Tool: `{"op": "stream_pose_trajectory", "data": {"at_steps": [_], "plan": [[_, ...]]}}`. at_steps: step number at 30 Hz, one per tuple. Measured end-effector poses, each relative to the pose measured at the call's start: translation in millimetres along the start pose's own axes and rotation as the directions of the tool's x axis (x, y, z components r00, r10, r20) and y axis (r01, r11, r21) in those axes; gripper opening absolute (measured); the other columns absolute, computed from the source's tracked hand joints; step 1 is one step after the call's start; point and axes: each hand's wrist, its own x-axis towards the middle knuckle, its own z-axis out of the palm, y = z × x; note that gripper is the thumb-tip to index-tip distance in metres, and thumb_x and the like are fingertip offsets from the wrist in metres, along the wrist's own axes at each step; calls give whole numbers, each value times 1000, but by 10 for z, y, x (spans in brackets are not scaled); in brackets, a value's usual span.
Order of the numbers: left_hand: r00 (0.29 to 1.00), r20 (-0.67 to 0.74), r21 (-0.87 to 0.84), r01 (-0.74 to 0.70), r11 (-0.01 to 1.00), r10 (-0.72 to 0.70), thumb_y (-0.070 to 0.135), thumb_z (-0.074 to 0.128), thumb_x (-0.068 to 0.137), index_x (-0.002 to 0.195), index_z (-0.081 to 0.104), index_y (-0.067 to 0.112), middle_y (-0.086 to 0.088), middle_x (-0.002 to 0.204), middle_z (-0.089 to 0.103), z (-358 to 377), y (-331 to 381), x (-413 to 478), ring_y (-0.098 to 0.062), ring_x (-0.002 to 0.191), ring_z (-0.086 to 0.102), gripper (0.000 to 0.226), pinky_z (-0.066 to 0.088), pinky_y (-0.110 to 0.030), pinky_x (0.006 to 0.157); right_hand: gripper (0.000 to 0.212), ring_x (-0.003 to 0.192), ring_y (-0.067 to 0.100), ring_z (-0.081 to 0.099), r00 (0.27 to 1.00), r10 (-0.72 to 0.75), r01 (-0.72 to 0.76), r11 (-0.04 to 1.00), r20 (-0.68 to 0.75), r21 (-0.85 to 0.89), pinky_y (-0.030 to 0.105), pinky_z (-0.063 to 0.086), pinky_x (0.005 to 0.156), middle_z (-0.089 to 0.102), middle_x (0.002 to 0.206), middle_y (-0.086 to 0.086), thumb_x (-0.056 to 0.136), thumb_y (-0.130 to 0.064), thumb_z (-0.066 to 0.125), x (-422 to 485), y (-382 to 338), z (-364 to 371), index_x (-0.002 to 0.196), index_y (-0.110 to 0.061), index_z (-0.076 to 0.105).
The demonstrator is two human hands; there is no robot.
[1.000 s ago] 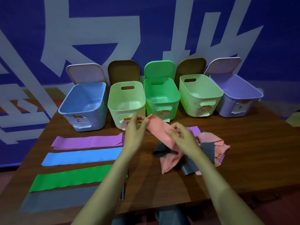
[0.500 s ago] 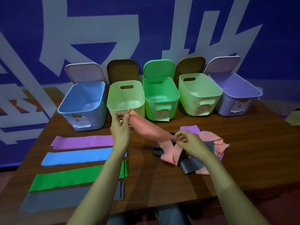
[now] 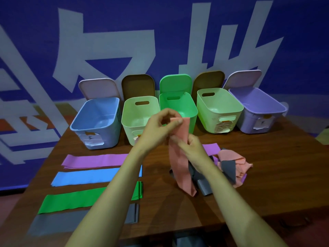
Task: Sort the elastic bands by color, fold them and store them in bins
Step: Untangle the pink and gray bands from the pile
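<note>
We judge the task to be in the sorting stage, with folding and storing not yet begun. Four colours lie flat in parallel rows on the left of the table (image 3: pixel 276 184): purple row (image 3: pixel 96 160), blue row (image 3: pixel 89 177), green row (image 3: pixel 80 200) and grey row (image 3: pixel 58 223), nearest the person. We cannot tell how many bands each row holds. The pink band (image 3: pixel 179 168) is in hand. The left hand (image 3: pixel 160 125) pinches its top end between thumb and fingers, above the table and in front of the bins. The right hand (image 3: pixel 192 148) grasps it just below. The band hangs down, and its lower end rests on the table against the pile (image 3: pixel 231 166). That pile, right of centre, holds tangled pink, grey and purple bands that are not yet sorted. Five bins stand open along the back edge, lids propped behind them: blue bin (image 3: pixel 110 132), left pale bin (image 3: pixel 130 129), green bin (image 3: pixel 194 120), right pale bin (image 3: pixel 210 118) and purple bin (image 3: pixel 249 122). No band shows in any bin, though the hands hide part of the green bin's floor. All storing remains to be done.
</note>
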Motion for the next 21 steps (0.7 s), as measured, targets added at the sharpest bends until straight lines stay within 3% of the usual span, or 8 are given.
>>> {"op": "stream_pose_trajectory", "data": {"at_steps": [2,6,10,13,17,21], "plan": [[992,-123,-114,-13,993,-1,17,64,88,85,62,22,6,84,61,-40,96,23,-6,78,54,6,46,-19,66,27,92,20,66,997,8,-5,999,73,-37,32,55,75,69,96,1,77,-30,69,-38,-25,-29,102,-23,61],[908,-419,-181,-61,982,-21,14,60,90,84,60,19,9,82,59,-199,164,88,4,74,52,8,44,-14,67,32,95,7,64,979,81,-48,984,189,-172,24,54,81,66,104,-6,79,-14,72,-105,53,-135,105,-25,57],[866,-499,-163,-51,985,-38,20,62,89,84,62,23,12,83,59,-352,79,118,1,77,52,6,44,-21,72,30,102,6,60,958,148,-52,932,244,-359,20,49,86,64,106,-14,81,-17,71,-133,186,-181,104,-31,58],[797,-594,-210,-19,978,-112,21,59,91,88,59,21,10,86,58,-378,-20,78,-2,79,51,3,45,-23,74,33,106,8,58,945,219,-79,874,243,-479,23,50,83,63,112,-11,82,-19,70,-114,244,-276,113,-23,60],[696,-681,-240,80,968,-226,22,57,92,92,55,18,8,88,56,-477,-265,-18,-7,84,53,4,49,-30,78,21,93,14,59,961,246,-102,736,123,-669,30,49,78,63,103,-3,86,-21,63,-102,352,-491,106,-16,63],[682,-640,-238,263,935,-355,27,65,87,102,52,11,1,89,57,-542,-640,-176,-16,84,58,25,53,-34,76,4,57,12,55,975,202,-215,744,-94,-633,25,46,50,61,77,-1,87,-17,58,-54,327,-810,91,-18,58]]}}
